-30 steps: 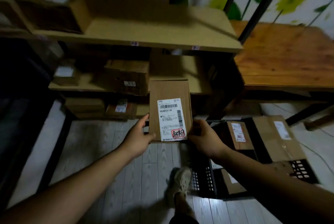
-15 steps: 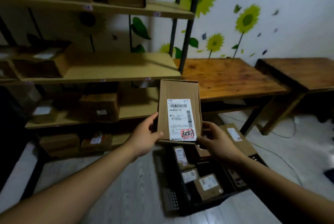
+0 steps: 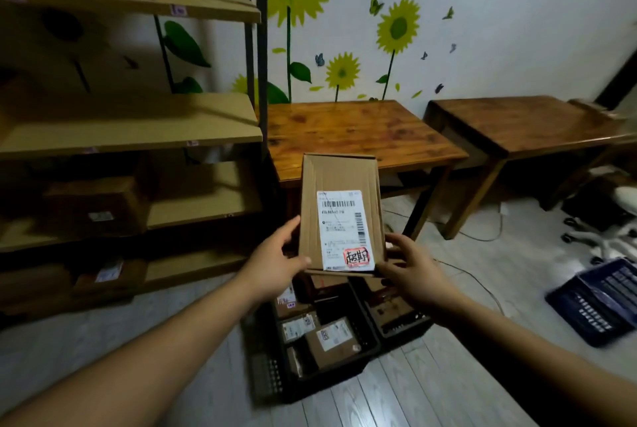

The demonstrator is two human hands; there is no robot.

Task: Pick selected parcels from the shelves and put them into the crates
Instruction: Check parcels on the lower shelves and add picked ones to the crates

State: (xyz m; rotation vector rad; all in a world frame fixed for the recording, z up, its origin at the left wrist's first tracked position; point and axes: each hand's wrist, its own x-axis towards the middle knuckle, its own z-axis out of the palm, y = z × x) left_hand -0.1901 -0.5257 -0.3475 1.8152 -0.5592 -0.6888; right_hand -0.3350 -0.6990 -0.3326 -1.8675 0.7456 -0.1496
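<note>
Head camera view: you hold a flat brown parcel (image 3: 339,182) up in front of you with both hands. Your left hand (image 3: 275,263) grips its left edge, thumb on the front. Your right hand (image 3: 412,270) holds the lower right corner. The parcel stands tall and leans back a little. A white label (image 3: 344,230) with a barcode and a red stamp is stuck on its front.

Below the parcel, on the floor, sits a black crate (image 3: 275,371) with more brown parcels inside. A second black crate (image 3: 403,325) is touching its right side.

The shelves (image 3: 131,137) are on your left, with a few boxes on the lower boards. A wooden table (image 3: 355,130) stands just behind the parcel.
</note>
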